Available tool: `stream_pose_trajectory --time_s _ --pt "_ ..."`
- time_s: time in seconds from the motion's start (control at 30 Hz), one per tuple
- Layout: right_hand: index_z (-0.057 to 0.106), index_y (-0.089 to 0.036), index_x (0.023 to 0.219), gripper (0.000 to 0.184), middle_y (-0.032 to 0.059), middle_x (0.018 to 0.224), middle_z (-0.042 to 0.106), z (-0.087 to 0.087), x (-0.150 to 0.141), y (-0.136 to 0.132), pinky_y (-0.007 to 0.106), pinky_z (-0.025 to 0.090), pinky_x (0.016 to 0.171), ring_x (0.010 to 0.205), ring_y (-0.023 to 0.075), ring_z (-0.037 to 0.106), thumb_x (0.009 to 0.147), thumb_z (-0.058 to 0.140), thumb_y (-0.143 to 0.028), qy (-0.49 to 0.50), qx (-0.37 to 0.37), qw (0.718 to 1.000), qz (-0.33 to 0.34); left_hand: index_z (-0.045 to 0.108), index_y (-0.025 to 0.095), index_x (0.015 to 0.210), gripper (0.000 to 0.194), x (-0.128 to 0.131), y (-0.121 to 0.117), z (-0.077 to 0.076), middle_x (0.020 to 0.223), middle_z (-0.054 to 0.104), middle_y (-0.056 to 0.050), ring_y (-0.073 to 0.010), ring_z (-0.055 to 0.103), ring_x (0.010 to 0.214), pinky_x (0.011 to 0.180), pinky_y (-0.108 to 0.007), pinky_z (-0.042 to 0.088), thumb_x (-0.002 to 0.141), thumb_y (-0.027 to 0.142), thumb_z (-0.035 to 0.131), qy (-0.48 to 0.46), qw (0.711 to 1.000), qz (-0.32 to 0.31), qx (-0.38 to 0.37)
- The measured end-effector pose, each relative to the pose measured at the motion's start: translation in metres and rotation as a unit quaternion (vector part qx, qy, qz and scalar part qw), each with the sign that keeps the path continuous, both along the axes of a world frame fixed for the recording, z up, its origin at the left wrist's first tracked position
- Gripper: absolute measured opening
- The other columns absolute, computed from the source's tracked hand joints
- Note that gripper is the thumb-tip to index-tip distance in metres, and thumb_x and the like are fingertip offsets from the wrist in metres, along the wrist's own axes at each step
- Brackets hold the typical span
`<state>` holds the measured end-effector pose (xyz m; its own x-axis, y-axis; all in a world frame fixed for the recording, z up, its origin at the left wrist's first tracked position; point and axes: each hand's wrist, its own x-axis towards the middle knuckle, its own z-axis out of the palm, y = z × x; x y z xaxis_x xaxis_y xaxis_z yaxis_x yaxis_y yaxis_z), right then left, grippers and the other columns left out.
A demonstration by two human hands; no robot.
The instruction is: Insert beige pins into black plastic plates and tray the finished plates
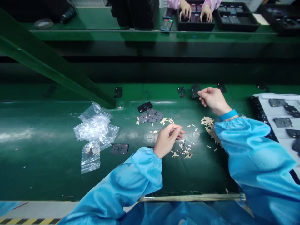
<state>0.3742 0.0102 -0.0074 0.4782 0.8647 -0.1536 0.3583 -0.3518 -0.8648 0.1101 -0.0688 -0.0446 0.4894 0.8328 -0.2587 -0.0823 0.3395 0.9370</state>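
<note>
My right hand (pixel 212 99) reaches forward to the far edge of the green mat (pixel 47 150) and pinches a small dark flat plate (pixel 195 90). My left hand (pixel 167 139) hovers over the middle of the mat, its fingers curled together in a pinch; what it holds is too small to make out. Several pale paper scraps (pixel 185 151) lie under and beside it. A pile of dark plates (pixel 151 115) lies just beyond the left hand, and one more plate (pixel 119 148) lies to its left. Both arms wear blue sleeves.
Crumpled clear plastic bags (pixel 95 129) lie at the left. A tray with white sheet and dark plates (pixel 281 120) sits at the right. More plates (pixel 118 92) rest on the green conveyor rail. Across the line, another person's hands (pixel 195 12) work in black trays.
</note>
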Motion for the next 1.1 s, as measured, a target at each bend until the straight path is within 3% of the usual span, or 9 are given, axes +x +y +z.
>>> stream_pose_trajectory --time_s 0.13,0.27,0.47,0.6,0.73,0.8,0.87,0.97,1.1 --pt "0.057 -0.018 0.081 0.017 0.0072 0.075 0.066 -0.002 0.013 0.022 0.030 0.048 0.061 0.061 0.0149 0.059 0.094 0.065 -0.024 -0.160 -0.047 0.986 -0.015 0.067 0.016 0.101 0.033 0.000 -0.001 -0.003 0.089 0.077 -0.009 -0.0139 0.073 0.075 0.071 -0.027 0.061 0.095 0.048 0.065 -0.006 1.000 0.000 0.005" --pt "0.062 -0.017 0.091 0.014 0.0140 0.094 0.070 -0.004 -0.005 0.019 0.040 0.048 0.087 0.089 0.0248 0.066 0.093 0.067 -0.031 -0.279 -0.038 0.960 0.008 0.066 0.016 0.100 0.034 0.002 -0.001 -0.005 0.088 0.077 -0.009 -0.0139 0.072 0.074 0.071 -0.028 0.061 0.096 0.049 0.063 -0.008 1.000 0.002 0.009" --pt "0.063 -0.005 0.119 0.052 0.0295 0.128 0.061 -0.013 -0.051 0.031 0.047 0.052 0.089 0.112 0.0404 0.066 0.090 0.071 -0.046 -0.396 -0.143 0.902 0.097 0.066 0.015 0.099 0.037 0.001 0.001 -0.005 0.087 0.076 -0.008 -0.0132 0.071 0.072 0.069 -0.027 0.061 0.094 0.051 0.065 -0.022 1.000 0.008 0.003" --pt "0.069 -0.004 0.107 0.030 0.0297 0.115 0.068 -0.001 -0.049 0.036 0.049 0.050 0.089 0.106 0.0418 0.068 0.092 0.065 -0.030 -0.405 -0.113 0.899 0.124 0.066 0.014 0.098 0.037 0.000 0.005 -0.003 0.086 0.076 -0.009 -0.0135 0.071 0.071 0.069 -0.028 0.062 0.092 0.050 0.068 -0.030 0.999 0.011 -0.012" --pt "0.073 -0.013 0.096 0.023 0.0178 0.098 0.075 0.016 -0.059 0.004 0.040 0.049 0.085 0.092 0.0300 0.069 0.098 0.052 -0.023 -0.345 -0.015 0.924 0.161 0.066 0.016 0.107 0.037 0.000 0.011 -0.002 0.105 0.077 -0.012 -0.0164 0.074 0.089 0.079 -0.031 0.063 0.089 0.047 0.072 -0.060 0.995 0.072 -0.028" --pt "0.073 -0.018 0.090 0.022 0.0082 0.085 0.075 0.021 -0.074 -0.026 0.032 0.049 0.075 0.079 0.0213 0.067 0.097 0.053 -0.025 -0.282 0.008 0.940 0.193 0.065 0.019 0.114 0.039 0.000 0.014 -0.003 0.123 0.073 -0.011 -0.0184 0.072 0.109 0.092 -0.034 0.061 0.087 0.045 0.075 -0.095 0.988 0.121 -0.036" --pt "0.072 -0.018 0.082 0.022 0.0034 0.069 0.069 0.022 -0.089 -0.058 0.030 0.044 0.062 0.064 0.0173 0.060 0.095 0.057 -0.028 -0.157 0.023 0.962 0.224 0.066 0.019 0.110 0.040 0.001 0.016 -0.004 0.122 0.074 -0.009 -0.0193 0.070 0.115 0.099 -0.035 0.058 0.083 0.046 0.079 -0.117 0.982 0.141 -0.046" --pt "0.072 -0.019 0.082 0.028 -0.0006 0.059 0.061 0.017 -0.095 -0.097 0.028 0.036 0.054 0.054 0.0141 0.051 0.098 0.058 -0.037 -0.083 0.008 0.956 0.281 0.065 0.017 0.099 0.038 0.001 0.015 -0.003 0.101 0.078 -0.007 -0.0183 0.074 0.101 0.093 -0.033 0.058 0.079 0.043 0.083 -0.114 0.983 0.131 -0.053" --pt "0.073 -0.021 0.093 0.014 0.0022 0.077 0.068 0.004 -0.081 -0.123 0.030 0.041 0.059 0.062 0.0152 0.055 0.095 0.067 -0.034 -0.104 0.006 0.948 0.299 0.057 0.019 0.099 0.034 0.001 0.013 0.004 0.095 0.078 -0.006 -0.0170 0.075 0.081 0.070 -0.028 0.060 0.083 0.041 0.078 -0.094 0.984 0.144 -0.052"
